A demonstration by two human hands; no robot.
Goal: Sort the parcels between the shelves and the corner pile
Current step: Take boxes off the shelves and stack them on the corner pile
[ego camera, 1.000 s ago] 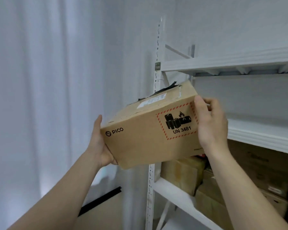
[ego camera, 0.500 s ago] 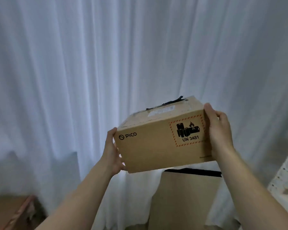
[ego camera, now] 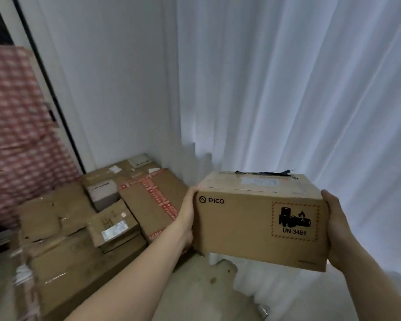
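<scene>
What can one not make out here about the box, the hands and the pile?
All in the head view.
1. Label on top of the box: blurred, unreadable.
2. Left hand and right hand: fingers hidden behind the box, so the grip is unclear.
3. Pile: labels blurred; lower left part cut off by the frame edge.
4. Red checked thing: blurred, cut off by the left edge.

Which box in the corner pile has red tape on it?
The rightmost flat brown box, beside the left hand; red printed strips cross its top, and the others show none.
</scene>
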